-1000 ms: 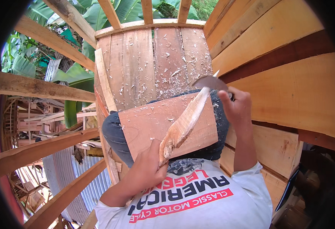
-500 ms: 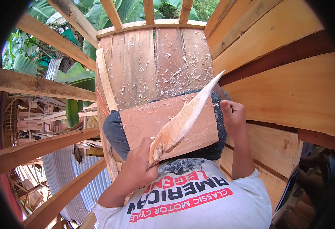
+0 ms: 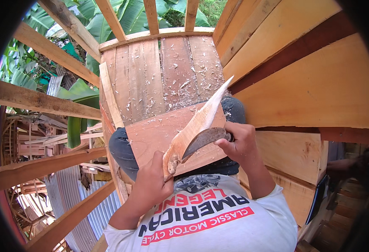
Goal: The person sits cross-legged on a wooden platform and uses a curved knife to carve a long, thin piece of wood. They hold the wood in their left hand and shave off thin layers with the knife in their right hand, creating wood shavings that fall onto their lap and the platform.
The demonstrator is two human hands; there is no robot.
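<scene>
My left hand is closed around the thick, knobby end of a pale carved piece of wood, which tapers to a sharp point away from me. In my right hand is the dark handle of a curved knife. Its blade lies against the right edge of the wood, near the thick end, with the tip pointing toward my left hand. A flat brown board rests across my lap beneath both, with a few shavings on it.
Plank flooring strewn with wood shavings stretches ahead. Slanted wooden rails line the left side, with banana leaves and corrugated metal sheets beyond. A plank wall stands close on my right.
My right hand has drawn the knife from near the wood's pointed tip back toward me, close to the thick end. My left hand keeps its hold on the wood.
</scene>
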